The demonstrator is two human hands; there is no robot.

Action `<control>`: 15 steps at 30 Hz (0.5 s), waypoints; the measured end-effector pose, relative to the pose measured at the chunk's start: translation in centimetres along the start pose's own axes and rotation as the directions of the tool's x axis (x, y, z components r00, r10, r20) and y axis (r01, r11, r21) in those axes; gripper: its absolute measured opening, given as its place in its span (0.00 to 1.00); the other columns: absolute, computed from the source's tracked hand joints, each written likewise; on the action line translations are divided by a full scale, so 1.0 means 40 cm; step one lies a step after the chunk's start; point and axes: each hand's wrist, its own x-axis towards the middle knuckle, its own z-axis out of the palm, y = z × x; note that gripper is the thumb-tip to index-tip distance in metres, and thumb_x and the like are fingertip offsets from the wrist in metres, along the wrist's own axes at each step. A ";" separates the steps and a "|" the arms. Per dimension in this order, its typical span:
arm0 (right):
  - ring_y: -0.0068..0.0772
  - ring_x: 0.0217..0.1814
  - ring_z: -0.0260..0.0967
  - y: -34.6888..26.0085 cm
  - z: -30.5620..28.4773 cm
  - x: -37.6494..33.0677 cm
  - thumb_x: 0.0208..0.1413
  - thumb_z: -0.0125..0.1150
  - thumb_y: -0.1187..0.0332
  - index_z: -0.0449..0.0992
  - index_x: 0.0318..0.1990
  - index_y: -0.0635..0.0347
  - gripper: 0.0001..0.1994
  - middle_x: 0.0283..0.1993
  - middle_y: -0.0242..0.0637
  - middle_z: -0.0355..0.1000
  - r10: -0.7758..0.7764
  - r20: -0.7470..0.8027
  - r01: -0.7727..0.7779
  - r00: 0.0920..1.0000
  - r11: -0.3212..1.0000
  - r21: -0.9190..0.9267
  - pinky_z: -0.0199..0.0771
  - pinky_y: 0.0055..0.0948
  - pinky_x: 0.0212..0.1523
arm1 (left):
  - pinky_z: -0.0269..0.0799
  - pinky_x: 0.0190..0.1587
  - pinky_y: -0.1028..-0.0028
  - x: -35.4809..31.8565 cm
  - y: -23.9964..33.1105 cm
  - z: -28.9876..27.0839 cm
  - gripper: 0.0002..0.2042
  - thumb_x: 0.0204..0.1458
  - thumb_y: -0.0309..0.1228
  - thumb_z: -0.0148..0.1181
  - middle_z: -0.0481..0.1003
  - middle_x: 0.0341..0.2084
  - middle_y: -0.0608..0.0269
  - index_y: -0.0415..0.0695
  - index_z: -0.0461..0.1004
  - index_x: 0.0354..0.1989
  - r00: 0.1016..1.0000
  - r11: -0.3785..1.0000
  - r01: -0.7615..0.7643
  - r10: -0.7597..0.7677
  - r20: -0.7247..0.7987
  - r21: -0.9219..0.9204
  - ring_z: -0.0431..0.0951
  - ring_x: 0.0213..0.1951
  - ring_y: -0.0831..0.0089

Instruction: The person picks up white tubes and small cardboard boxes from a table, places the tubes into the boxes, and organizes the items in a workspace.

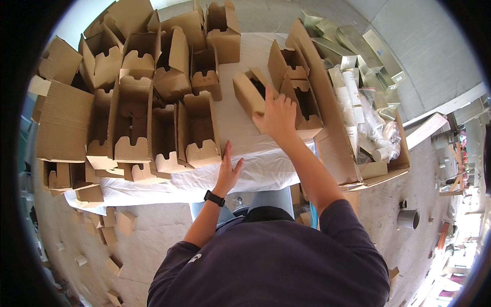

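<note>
My right hand [279,113] reaches over the white-covered table and grips the near right end of a small brown cardboard box [247,98]. Its index finger lies at the box's rim and the thumb is on the near side. The box sits tilted, its top open and its inside dark. By the table's near edge is my left hand [228,171], empty, with fingers stretched out, next to an open cardboard box [200,123]. Just right of my right hand stand more open boxes, one of them a narrow cardboard box [308,123] with a notched front.
Several open cardboard boxes crowd the table's left side. To the right, a large carton [335,138] holds metal channel pieces [358,46], white tubes [352,87] and plastic-bagged parts [378,128]. Small box pieces [127,222] and a grey pipe [408,219] lie on the floor.
</note>
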 end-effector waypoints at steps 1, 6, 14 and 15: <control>0.49 0.37 0.70 -0.002 0.011 0.038 0.38 0.68 0.50 0.60 0.65 0.56 0.44 0.34 0.50 0.71 0.015 -0.018 -0.015 1.000 1.000 0.000 0.65 0.45 0.39 | 0.50 0.69 0.63 -0.002 -0.003 -0.002 0.37 0.60 0.31 0.56 0.49 0.69 0.41 0.38 0.40 0.72 1.000 0.999 -0.016 0.016 0.005 0.034 0.52 0.70 0.51; 0.50 0.43 0.72 -0.003 0.051 0.211 0.44 0.66 0.47 0.60 0.65 0.56 0.41 0.40 0.53 0.73 0.154 0.052 -0.149 0.987 0.985 -0.090 0.67 0.46 0.45 | 0.52 0.68 0.62 0.000 0.012 -0.010 0.37 0.59 0.32 0.56 0.50 0.68 0.41 0.38 0.41 0.71 0.998 0.984 -0.038 0.028 0.056 0.174 0.54 0.68 0.47; 0.53 0.60 0.63 0.000 0.071 0.332 0.47 0.65 0.43 0.61 0.62 0.72 0.44 0.57 0.57 0.65 0.121 0.283 -0.064 0.951 0.978 -0.201 0.65 0.41 0.56 | 0.52 0.68 0.61 0.002 0.031 -0.025 0.37 0.60 0.34 0.55 0.49 0.69 0.41 0.37 0.40 0.71 0.993 0.988 -0.027 0.008 0.121 0.153 0.53 0.68 0.46; 0.54 0.60 0.63 -0.011 0.064 0.347 0.49 0.63 0.42 0.59 0.63 0.73 0.45 0.60 0.58 0.63 0.079 0.158 -0.056 0.984 0.987 -0.149 0.66 0.43 0.57 | 0.51 0.69 0.61 0.000 0.035 -0.025 0.37 0.60 0.33 0.55 0.49 0.69 0.41 0.36 0.40 0.71 0.993 0.989 -0.028 0.010 0.122 0.146 0.53 0.68 0.46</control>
